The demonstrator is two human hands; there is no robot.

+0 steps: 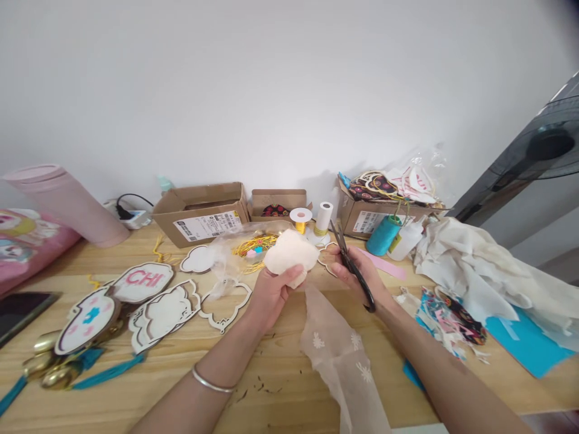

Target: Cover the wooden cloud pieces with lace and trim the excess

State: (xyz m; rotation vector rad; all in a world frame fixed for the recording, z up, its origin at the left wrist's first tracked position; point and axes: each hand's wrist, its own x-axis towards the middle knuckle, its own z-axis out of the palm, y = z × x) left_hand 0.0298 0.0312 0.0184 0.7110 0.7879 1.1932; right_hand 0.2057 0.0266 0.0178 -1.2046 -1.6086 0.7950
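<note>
Pinched between the thumb and fingers of my left hand (277, 292) is a cream fabric piece (289, 256) with a scalloped outline, raised above the table. Black-handled scissors (350, 262) rest in my right hand (362, 277), blades pointing up and away; its fingers curl round them. A sheer embroidered fabric strip (335, 355) with small white flowers hangs or lies just below my hands, running toward the near edge. Behind the cream piece are a plastic bag (226, 250) and yellow cords (253, 246).
Scalloped wooden frames (226, 307), white cloud shapes (165, 313) and a "CHI" plaque (142, 280) lie left. Cardboard boxes (199, 214) stand along the wall. At right are a teal thread spool (383, 235), a white bottle (406, 241), cream cloth (479, 265) and fabric scraps (447, 322).
</note>
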